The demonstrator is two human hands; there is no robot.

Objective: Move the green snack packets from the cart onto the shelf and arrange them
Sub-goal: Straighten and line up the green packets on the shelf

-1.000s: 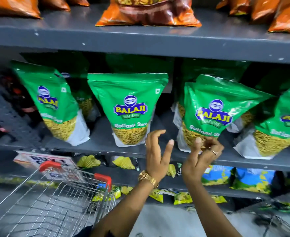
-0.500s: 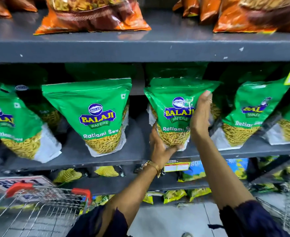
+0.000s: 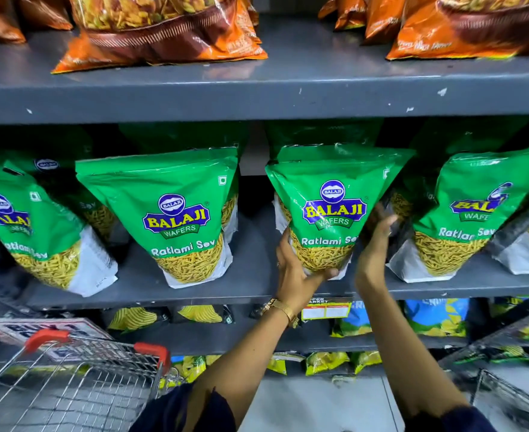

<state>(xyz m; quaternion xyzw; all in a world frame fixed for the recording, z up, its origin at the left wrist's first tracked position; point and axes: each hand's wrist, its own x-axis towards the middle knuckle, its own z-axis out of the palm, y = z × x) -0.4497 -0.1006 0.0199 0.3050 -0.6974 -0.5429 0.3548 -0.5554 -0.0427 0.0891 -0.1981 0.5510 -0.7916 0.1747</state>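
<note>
Several green snack packets stand in a row on the grey middle shelf [image 3: 250,285]. My left hand [image 3: 297,269] cups the lower left corner and bottom of the centre green packet [image 3: 334,210], thumb under its base. My right hand [image 3: 373,244] presses flat against that packet's right side, fingers reaching behind it. Another green packet [image 3: 182,213] stands to its left, one [image 3: 32,232] leans at the far left, and one [image 3: 462,219] stands to the right. The wire cart [image 3: 79,388] with red handle grips is at the lower left; I see no packets in the part that shows.
Orange snack bags [image 3: 160,29] lie on the shelf above. Yellow and blue packets [image 3: 434,316] fill the lower shelves. A second wire basket [image 3: 512,397] shows at the lower right. A price label [image 3: 325,310] hangs on the shelf edge under my left hand.
My view has moved closer to the shelf. My left hand slid lower under the centre packet, and my right hand dropped from its upper right edge to its lower right side.
</note>
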